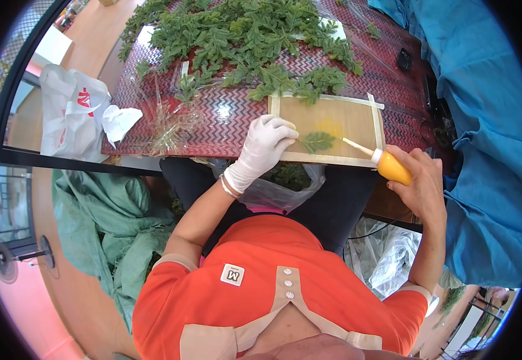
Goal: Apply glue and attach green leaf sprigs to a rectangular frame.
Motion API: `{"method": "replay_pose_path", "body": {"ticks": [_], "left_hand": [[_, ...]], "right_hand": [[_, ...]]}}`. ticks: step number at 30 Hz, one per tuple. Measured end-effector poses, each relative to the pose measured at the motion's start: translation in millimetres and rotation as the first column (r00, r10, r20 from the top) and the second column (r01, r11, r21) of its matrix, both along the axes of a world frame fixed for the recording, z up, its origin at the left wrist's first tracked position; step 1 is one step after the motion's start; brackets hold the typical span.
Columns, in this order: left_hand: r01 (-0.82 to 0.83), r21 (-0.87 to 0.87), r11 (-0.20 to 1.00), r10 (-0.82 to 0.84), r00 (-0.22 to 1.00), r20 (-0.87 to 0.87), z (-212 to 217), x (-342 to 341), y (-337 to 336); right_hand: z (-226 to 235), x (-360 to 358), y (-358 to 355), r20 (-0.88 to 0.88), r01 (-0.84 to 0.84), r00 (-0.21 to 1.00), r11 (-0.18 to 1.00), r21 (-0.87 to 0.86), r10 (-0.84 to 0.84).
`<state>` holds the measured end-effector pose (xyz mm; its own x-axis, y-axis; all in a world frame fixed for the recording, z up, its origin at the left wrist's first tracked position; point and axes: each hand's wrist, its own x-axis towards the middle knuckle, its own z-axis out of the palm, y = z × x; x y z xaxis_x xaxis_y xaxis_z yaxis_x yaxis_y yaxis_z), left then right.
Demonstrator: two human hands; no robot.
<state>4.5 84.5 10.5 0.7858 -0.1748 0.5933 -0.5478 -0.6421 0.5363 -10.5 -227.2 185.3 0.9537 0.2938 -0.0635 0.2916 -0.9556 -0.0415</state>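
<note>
My left hand (261, 147), in a white glove, pinches the stem end of a small green sprig (318, 141). The sprig's leafy part is over a tan board (356, 117) edged with pale tape, near the table's front. In my bare right hand (424, 183) is a yellow squeeze bottle (393, 169) with a long pale nozzle. The bottle is tilted, its nozzle tip close to the sprig's right end; I cannot tell whether they touch. A yellow smear (334, 127) shows on the board behind the sprig.
A large heap of green sprigs (237, 36) covers the back of the red patterned table (213, 126). At left are a white bag (72, 111) and crumpled white paper (120, 123). Blue cloth (480, 120) hangs at right. Below the table edge, a clear plastic bag (300, 186) holds greenery.
</note>
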Motion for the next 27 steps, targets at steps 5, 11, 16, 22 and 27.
{"method": "replay_pose_path", "body": {"ticks": [5, 11, 16, 22, 27], "left_hand": [[0.196, -0.113, 0.974, -0.197, 0.98, 0.002, 5.9, -43.3, 19.5], [0.167, 0.07, 0.983, -0.157, 0.979, -0.131, 10.2, -61.0, 25.0], [0.05, 0.082, 0.995, -0.049, 0.999, -0.013, 22.4, -33.4, 27.1], [-0.278, 0.154, 0.948, 0.254, 0.954, 0.156, 20.3, 66.2, 66.5], [-0.381, 0.457, 0.804, 0.22, 0.904, 0.366, 21.0, 118.8, 81.1]], "right_hand": [[-5.9, -14.0, -16.8, 0.047, 0.044, 0.997, 0.982, 0.182, -0.053], [-22.2, -18.4, -25.6, 0.034, 0.088, 0.994, 0.957, 0.278, -0.102], [-28.3, -21.8, -25.9, 0.031, 0.085, 0.995, 0.947, 0.31, -0.1], [-29.0, -29.6, -25.2, 0.035, 0.077, 0.995, 0.935, 0.347, -0.095], [-27.5, -36.5, -24.6, 0.029, 0.099, 0.993, 0.93, 0.354, -0.117]]}}
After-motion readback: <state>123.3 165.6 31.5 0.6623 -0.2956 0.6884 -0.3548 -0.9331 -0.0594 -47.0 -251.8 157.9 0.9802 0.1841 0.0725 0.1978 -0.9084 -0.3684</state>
